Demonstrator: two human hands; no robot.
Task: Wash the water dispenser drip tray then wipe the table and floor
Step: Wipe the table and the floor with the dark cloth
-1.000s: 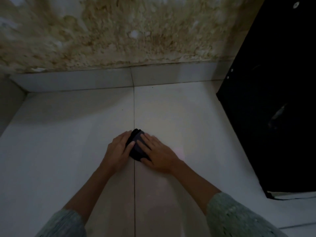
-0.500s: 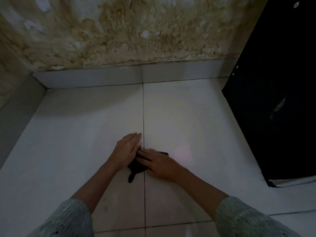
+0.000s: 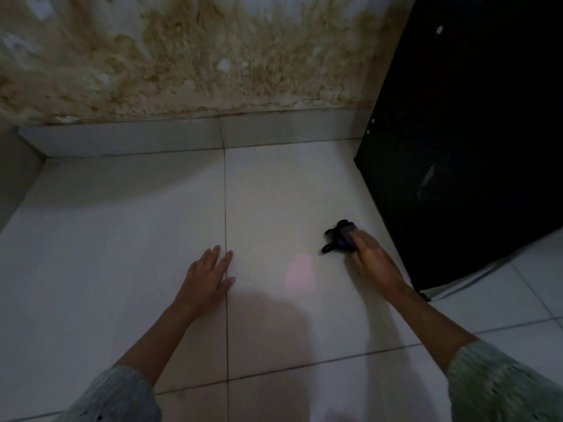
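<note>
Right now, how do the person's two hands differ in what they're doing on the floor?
The left hand lies open and flat on the white floor tile, holding nothing; the right hand presses a dark cloth. The left hand rests by the tile seam, the right hand beside the black cabinet. Both reach from pale knit sleeves.

Room corner in a home, dim. White tiled floor (image 3: 137, 239) with grout lines; tile skirting (image 3: 152, 138); damp-stained, flaking wall (image 3: 198, 56); black cabinet (image 3: 472, 147) standing on the floor at right.
</note>
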